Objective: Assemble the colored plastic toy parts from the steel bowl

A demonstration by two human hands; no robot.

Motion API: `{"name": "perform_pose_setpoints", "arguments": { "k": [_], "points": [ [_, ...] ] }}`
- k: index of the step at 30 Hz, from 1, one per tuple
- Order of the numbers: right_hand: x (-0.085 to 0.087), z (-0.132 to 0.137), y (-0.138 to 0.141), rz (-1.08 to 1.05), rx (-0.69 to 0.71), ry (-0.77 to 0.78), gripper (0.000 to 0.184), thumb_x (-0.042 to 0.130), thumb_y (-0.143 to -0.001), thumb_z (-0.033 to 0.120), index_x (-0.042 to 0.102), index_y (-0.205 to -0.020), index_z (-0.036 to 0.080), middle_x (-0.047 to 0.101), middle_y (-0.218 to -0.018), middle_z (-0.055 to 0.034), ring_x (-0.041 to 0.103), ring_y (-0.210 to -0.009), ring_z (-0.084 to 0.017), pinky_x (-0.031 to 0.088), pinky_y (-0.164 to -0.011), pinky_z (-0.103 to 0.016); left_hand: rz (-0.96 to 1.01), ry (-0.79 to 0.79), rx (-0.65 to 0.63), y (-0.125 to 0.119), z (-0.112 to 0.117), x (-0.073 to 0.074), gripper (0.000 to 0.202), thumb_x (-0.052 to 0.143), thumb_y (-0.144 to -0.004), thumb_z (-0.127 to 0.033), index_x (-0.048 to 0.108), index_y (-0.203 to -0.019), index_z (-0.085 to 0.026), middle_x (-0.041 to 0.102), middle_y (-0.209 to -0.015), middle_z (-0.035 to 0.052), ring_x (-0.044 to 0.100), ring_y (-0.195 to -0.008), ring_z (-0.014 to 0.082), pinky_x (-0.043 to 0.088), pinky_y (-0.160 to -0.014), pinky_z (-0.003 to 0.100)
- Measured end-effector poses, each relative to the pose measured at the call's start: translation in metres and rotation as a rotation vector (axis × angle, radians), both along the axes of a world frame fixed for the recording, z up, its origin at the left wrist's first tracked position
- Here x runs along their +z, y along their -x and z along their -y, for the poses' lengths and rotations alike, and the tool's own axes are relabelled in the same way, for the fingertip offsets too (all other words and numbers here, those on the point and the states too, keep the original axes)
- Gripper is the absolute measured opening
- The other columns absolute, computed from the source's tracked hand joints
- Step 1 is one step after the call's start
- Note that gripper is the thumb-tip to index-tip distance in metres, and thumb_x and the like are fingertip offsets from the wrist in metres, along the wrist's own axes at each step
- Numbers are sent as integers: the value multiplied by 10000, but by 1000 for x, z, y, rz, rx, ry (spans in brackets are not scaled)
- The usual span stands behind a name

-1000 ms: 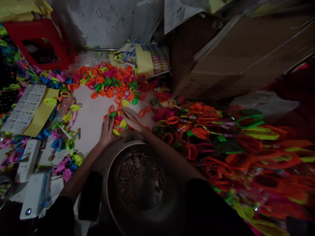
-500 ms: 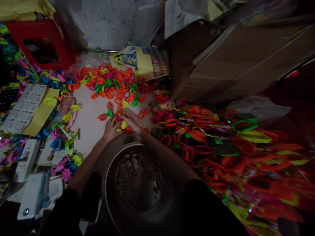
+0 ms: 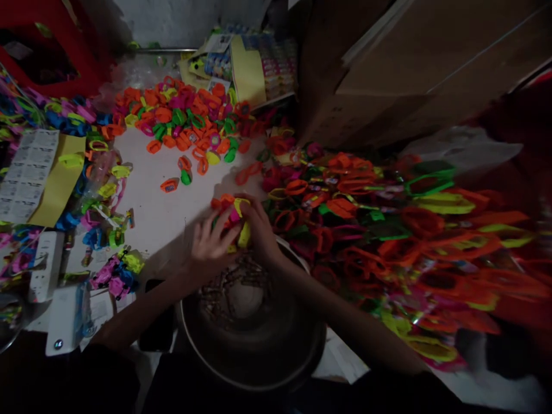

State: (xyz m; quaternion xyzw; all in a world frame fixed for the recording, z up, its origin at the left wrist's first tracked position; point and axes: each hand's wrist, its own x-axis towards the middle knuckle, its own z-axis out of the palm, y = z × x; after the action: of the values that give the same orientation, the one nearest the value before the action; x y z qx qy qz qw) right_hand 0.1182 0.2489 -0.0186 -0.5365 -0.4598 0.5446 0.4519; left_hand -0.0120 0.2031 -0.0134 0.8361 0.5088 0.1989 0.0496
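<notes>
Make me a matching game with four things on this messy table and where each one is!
Things:
1. metal bowl
2. cardboard box
3. yellow card
4. cupped handful of plastic pieces

Places:
A. far left of the table
B. between both hands
C. nearest the person, under the wrists
D. back right

Pairs: 1-C, 2-D, 3-A, 4-B
</notes>
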Motion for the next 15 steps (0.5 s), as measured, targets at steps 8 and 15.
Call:
{"name": "perform_pose_setpoints", "arguments": {
  "k": [8,15],
  "points": [
    [0,81,-22,34,-119,135,363,414,-826,423,488,-1111,210,567,-1208,-65,531,-1134,-186,397,-1014,-315,-77,105,-157,-20,58,0,436,574,-837,-413,552,-1233,-230,427,-1411,120,388,-1263,349,345,-979,544],
    [-39,108,1,-120,-101,218,344,433,-790,404,514,-1059,205,584,-1175,-72,544,-1112,-199,411,-1001,-331,-200,147,-96,-5,91,-9,417,634,-784,-337,591,-1180,-215,467,-1381,122,438,-1206,350,387,-927,539]
  ]
}}
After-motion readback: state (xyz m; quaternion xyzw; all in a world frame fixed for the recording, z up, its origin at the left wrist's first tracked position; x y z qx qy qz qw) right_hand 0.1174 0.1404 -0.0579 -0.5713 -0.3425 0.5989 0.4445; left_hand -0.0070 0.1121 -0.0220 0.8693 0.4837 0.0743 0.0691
